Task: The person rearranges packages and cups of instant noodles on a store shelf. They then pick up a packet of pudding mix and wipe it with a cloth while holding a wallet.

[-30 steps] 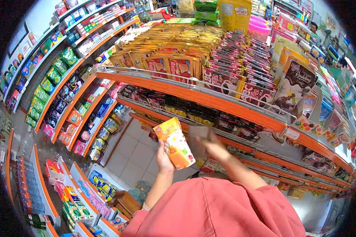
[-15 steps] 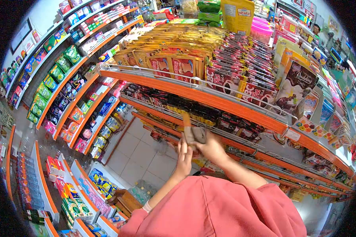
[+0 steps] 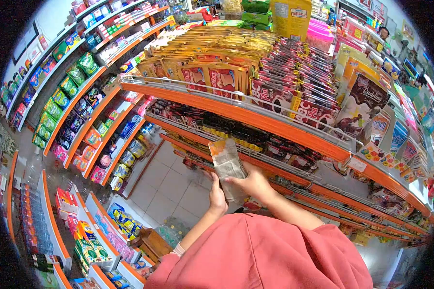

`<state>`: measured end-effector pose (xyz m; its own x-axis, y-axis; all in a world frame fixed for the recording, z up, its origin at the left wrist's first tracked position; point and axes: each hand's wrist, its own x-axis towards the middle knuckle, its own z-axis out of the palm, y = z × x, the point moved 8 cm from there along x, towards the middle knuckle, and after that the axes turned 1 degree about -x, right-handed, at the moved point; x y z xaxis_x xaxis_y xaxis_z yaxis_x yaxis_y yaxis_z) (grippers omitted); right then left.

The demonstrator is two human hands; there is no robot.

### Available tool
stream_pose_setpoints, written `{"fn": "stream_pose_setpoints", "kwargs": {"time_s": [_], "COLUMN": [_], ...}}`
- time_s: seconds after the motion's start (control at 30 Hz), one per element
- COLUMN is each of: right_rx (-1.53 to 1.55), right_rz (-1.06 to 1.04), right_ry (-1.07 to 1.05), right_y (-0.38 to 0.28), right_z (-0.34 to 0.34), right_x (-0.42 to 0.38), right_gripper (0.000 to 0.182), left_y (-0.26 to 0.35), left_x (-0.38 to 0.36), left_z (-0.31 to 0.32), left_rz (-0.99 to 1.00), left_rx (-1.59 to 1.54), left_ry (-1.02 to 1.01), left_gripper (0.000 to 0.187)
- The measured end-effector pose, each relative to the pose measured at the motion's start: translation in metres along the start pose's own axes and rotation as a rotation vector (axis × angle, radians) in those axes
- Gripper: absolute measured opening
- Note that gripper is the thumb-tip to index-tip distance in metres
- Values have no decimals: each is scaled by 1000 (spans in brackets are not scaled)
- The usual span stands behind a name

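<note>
In the head view, a flat grey packet (image 3: 230,167) with an orange and white end is held up in front of my chest. It looks like a folded strip of sachets, but I cannot make out its print. My right hand (image 3: 255,184) grips its right side, thumb across the face. Along its lower left edge, my left hand (image 3: 218,196) is closed against it, with the fingers partly hidden. Behind the packet runs a lower shelf of dark sachets (image 3: 236,131).
An orange-edged shelf (image 3: 217,102) crosses ahead, carrying rows of golden sachets (image 3: 197,48) and red ABC Plus sachets (image 3: 299,72). More stocked shelves (image 3: 77,120) curve along the left. A brown wooden box (image 3: 152,244) stands low by my left arm, near the tiled floor (image 3: 164,185).
The packet has turned and spread out, now showing a longer grey face with its orange end up. My left hand has shifted slightly down and left; my right hand keeps its grip.
</note>
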<state>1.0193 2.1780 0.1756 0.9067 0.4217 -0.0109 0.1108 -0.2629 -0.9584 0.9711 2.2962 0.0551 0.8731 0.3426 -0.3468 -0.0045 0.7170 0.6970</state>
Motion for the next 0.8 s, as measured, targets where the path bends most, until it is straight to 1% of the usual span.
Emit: {"fn": "stream_pose_setpoints", "kwargs": {"time_s": [0.07, 0.1, 0.2, 0.23, 0.27, 0.3, 0.33, 0.37, 0.4, 0.43, 0.47, 0.5, 0.53, 0.57, 0.6, 0.63, 0.67, 0.7, 0.73, 0.77, 0.8], "right_rx": [-129, -130, -144, -257, -371, -365, -366, -190, -13, -42, -137, -205, -273, -215, -214, -94, 25, -157, -161, -273, -383], "right_rz": [-35, -32, 14, 12, 9, 128, 129, 76, 27, -18, -43, -135, -231, -54, -58, 32, 128, 90, 92, 70, 47], "right_ry": [13, 15, 40, 121, 207, 207, 213, 227, 236, 148, 128, 72, 17, -54, -53, -53, -54, 8, 6, 99, 192], "right_y": [-3, -5, -4, -1, -2, -2, 4, 12, 17, -14, -13, -15, -21, -6, -8, -2, 7, 8, 13, 14, 8], "right_z": [-6, -10, -23, -34, -47, -59, -59, -57, -56, -45, -31, -15, -4, -3, -6, -11, -14, -25, -29, -41, -53], "right_x": [-2, -2, 2, 6, 9, 8, 9, 13, 12, 2, -2, -3, -2, 1, 2, 3, 2, 7, 11, 16, 18], "right_gripper": [56, 56, 52, 52, 53, 53, 53, 53, 52, 49, 46, 50, 53, 57, 57, 57, 57, 58, 58, 56, 53], "left_y": [16, 22, 11, 15, 17, 20, 22, 29, 30, 26, 23, 22, 24, 29, 33, 31, 26, 22, 19, 14, 20], "left_x": [-18, -25, -12, -10, -7, -5, -4, -5, -5, -5, -5, -12, -15, -16, -17, -15, -11, -11, -9, -7, -9], "left_z": [22, 32, 19, 17, 13, 14, 16, 17, 18, 16, 16, 21, 25, 31, 34, 32, 22, 19, 16, 14, 16], "left_rz": [8, 19, 27, 86, 87, 65, 41, 101, 94, 41, -11, -53, -52, -18, 19, 1, 3, -5, -15, -109, -109], "left_rx": [-5, -11, 33, 107, 107, 16, -74, -10, -10, -21, -32, -59, -55, -50, -48, -118, -123, 0, 123, 2, 1], "left_ry": [-38, -75, -88, -101, -104, -116, -129, -133, -133, -117, -103, -62, -66, -107, -146, -223, -220, -233, -246, -277, -276], "left_gripper": [56, 54, 52, 49, 49, 48, 47, 49, 49, 52, 56, 58, 58, 59, 59, 50, 50, 48, 50, 58, 58]}}
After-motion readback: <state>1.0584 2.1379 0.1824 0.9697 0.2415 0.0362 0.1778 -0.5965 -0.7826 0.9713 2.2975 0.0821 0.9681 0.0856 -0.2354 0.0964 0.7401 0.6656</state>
